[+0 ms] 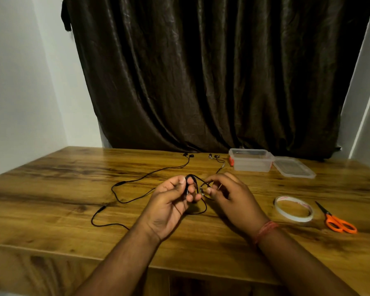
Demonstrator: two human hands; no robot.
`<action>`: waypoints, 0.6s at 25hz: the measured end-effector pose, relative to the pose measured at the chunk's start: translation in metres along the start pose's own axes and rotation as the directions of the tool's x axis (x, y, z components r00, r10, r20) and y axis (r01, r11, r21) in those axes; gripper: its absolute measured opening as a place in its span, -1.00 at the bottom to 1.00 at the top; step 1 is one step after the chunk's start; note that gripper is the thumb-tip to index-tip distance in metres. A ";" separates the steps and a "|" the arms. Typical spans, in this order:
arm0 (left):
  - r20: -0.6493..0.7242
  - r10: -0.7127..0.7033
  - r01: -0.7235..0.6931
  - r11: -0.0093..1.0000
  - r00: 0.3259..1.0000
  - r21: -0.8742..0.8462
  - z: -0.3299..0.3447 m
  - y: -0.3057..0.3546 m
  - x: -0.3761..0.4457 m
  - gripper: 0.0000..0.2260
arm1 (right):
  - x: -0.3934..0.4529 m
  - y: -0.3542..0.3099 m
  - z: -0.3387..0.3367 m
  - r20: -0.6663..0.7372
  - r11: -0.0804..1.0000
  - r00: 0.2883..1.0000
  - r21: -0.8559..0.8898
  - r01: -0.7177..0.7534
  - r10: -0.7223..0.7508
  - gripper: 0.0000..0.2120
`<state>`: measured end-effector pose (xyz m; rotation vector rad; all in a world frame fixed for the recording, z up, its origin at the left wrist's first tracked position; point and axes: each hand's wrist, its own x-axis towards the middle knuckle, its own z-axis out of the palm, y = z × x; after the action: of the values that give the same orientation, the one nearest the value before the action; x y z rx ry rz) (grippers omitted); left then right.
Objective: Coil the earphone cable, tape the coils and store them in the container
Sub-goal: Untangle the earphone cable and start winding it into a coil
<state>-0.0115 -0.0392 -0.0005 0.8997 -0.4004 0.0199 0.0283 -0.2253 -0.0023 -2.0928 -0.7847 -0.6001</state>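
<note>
A black earphone cable (124, 184) trails across the wooden table (51, 199), its two earbuds (188, 155) lying near the far edge. My left hand (171, 201) pinches the plug end of this cable, with a small loop rising above the fingers. My right hand (229, 193) pinches the cable just to the right, where a small coil shows. A second pair of earbuds (214, 156) lies by the clear plastic container (252, 160), which stands open at the back right. A roll of clear tape (294, 208) lies flat to the right of my right hand.
The container's lid (294, 167) lies beside it on the right. Orange-handled scissors (338, 221) rest right of the tape roll. A dark curtain (201, 71) hangs behind the table, with white walls on both sides. The table's front edge runs below my forearms.
</note>
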 end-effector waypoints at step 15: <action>-0.249 0.162 -0.204 0.966 0.955 -0.155 -0.007 0.006 0.010 -0.88 | -0.006 0.002 0.005 0.421 0.982 0.906 -0.183 0.041 0.041 -0.69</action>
<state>-0.0006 -0.0319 0.0036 0.6698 -0.2588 0.2562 0.0258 -0.2245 -0.0102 -2.4399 -0.9996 -0.2203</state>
